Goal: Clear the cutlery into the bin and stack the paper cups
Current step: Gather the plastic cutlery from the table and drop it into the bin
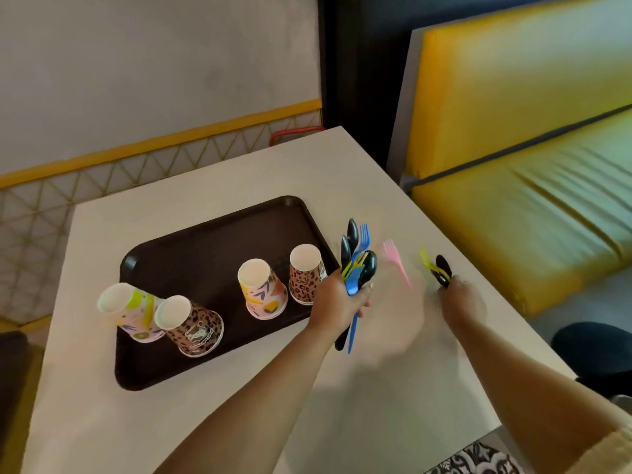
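From the head view, the left hand (337,297) has its grip clenched round a bundle of cutlery (357,265), black spoons and blue and yellow forks, just beside the brown tray (191,241). The right hand (460,301) pinches a black spoon and yellow fork (437,266) above the tabletop (393,388). A pink fork (396,261) lies between the hands. Four paper cups (263,289) stand upside down on the tray.

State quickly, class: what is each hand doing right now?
Left hand: grips a bundle of plastic cutlery.
Right hand: grips a yellow fork and black spoon.
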